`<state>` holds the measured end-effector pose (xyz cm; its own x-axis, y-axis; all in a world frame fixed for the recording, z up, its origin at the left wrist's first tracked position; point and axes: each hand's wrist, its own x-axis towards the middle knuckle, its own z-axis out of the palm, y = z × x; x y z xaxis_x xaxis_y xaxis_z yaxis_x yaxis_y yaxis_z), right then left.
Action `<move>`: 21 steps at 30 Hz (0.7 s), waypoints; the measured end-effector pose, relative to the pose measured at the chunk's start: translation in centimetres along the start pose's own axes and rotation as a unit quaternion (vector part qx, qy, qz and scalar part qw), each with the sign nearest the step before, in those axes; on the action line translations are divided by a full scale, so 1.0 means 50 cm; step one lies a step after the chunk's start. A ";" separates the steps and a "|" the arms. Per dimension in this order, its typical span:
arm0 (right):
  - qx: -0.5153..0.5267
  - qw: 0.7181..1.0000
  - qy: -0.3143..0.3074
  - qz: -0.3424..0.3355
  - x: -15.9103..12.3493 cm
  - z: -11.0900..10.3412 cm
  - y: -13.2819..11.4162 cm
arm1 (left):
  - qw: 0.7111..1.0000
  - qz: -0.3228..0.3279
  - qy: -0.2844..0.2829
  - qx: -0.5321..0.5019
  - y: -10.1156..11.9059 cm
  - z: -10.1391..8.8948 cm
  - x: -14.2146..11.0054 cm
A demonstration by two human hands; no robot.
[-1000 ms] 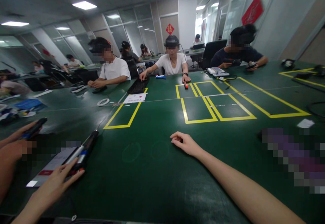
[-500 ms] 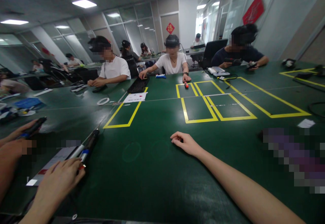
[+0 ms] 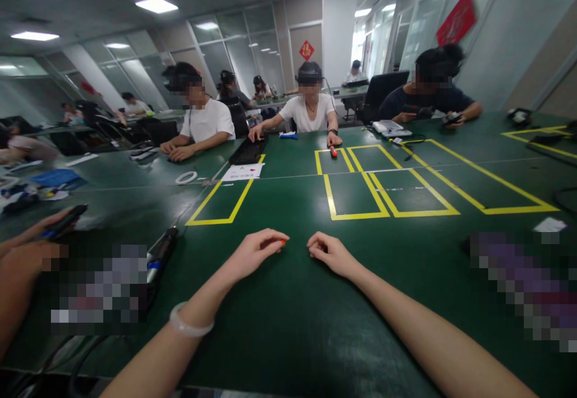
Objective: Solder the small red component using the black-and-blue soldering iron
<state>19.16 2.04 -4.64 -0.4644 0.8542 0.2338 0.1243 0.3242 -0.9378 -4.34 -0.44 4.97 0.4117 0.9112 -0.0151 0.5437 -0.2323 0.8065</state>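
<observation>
My left hand point(image 3: 256, 252), with a pale bangle point(image 3: 192, 324) on its wrist, is over the near middle of the green table. Its thumb and fingers are closed on a small orange object point(image 3: 283, 243); only a bit of it shows, so I cannot tell its kind. A short gap to the right, my right hand point(image 3: 331, 254) rests on the tabletop. Its fingers are loosely curled, with a space between thumb and forefinger and nothing visible in them. Both hands are nearest to the yellow tape outlines point(image 3: 358, 214) beyond them.
At left lie a black stick-like device point(image 3: 164, 247) and cables point(image 3: 72, 356). A co-worker's hand point(image 3: 33, 247) holds a dark device there. Across the table sit several people, one touching a black tray point(image 3: 247, 150) and a red-orange object point(image 3: 333, 153). A white ring point(image 3: 186, 178) lies far left.
My left hand has moved right from beside the stick-like device to the middle, now with a small orange object in its fingers. My right hand has stayed about where it was.
</observation>
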 end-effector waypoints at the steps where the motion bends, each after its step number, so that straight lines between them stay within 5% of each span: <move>1: 0.014 1.000 0.005 0.001 0.000 0.000 0.002 | 0.999 -0.002 -0.001 -0.042 -0.007 0.020 0.024; 9: 0.057 0.998 0.001 0.014 0.002 -0.004 0.001 | 0.969 -0.083 -0.003 -0.232 -0.055 0.136 0.093; 21: 0.076 0.997 0.015 0.000 0.007 0.000 0.002 | 0.960 -0.111 -0.007 -0.258 -0.071 0.135 0.081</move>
<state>19.03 2.38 -4.64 -0.4372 0.8669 0.2392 -0.0109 0.2609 -0.9653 0.31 1.78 -1.94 0.3389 0.9132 -0.2261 0.1867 0.1703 0.9675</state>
